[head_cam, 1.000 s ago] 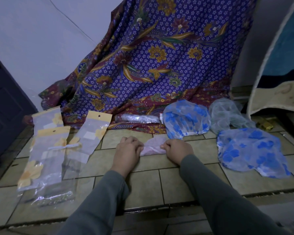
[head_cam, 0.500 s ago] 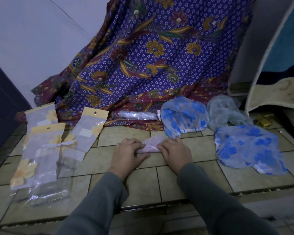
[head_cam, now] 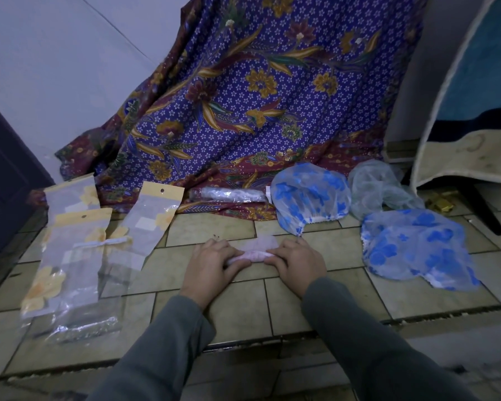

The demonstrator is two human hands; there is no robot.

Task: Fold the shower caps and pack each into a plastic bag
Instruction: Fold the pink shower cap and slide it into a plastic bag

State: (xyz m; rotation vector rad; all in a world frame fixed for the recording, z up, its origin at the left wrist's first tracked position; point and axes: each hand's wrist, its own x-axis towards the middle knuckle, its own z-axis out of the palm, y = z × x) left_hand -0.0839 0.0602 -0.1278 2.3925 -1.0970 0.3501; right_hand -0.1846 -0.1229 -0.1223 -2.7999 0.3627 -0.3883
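Observation:
A pale pink shower cap [head_cam: 256,251], folded into a narrow strip, lies on the tiled floor [head_cam: 243,308] between my hands. My left hand [head_cam: 211,266] pinches its left end and my right hand [head_cam: 297,263] pinches its right end; much of the cap is hidden under my fingers. Two blue-flowered shower caps [head_cam: 310,196] [head_cam: 417,248] and a pale greenish one [head_cam: 379,188] lie unfolded to the right. Several clear plastic bags with yellow headers [head_cam: 78,256] [head_cam: 154,218] lie to the left. A rolled clear packet [head_cam: 232,195] rests on the cloth's hem.
A purple floral cloth [head_cam: 258,96] hangs behind the work spot and spills onto the floor. A dark door [head_cam: 6,180] stands at the far left. At the right a rug-like mat [head_cam: 469,125] leans, with a dark leg under it. A floor step edge runs near me.
My hands have drawn the pink cap's fold tighter, so it now reads as a thinner strip. The camera has shifted slightly; the other caps and bags have not moved.

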